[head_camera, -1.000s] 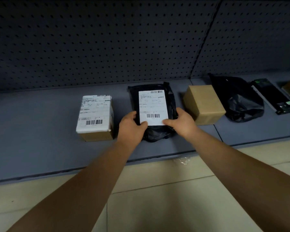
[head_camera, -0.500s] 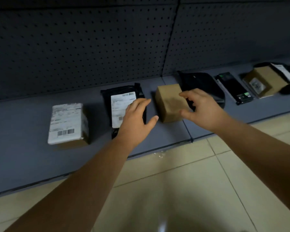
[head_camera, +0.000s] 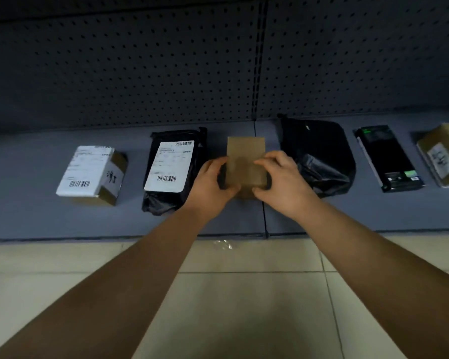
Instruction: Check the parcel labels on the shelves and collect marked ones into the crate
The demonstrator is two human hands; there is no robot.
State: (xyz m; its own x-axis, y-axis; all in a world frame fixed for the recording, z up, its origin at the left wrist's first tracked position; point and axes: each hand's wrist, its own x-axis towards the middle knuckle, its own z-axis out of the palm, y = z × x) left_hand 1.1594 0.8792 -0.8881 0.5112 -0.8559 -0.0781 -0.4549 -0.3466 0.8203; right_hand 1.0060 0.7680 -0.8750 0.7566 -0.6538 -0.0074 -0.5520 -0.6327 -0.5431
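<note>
Brown box (head_camera: 245,161) on shelf (head_camera: 36,216), gripped btwn both hands (head_camera: 246,182), top unlabelled

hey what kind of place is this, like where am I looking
Probably a parcel pickup point or stockroom. Labelled parcels, such as a black mailer bag and a white-labelled box, lie in a row on a low grey shelf backed by a pegboard panel, above a tiled floor.
</note>
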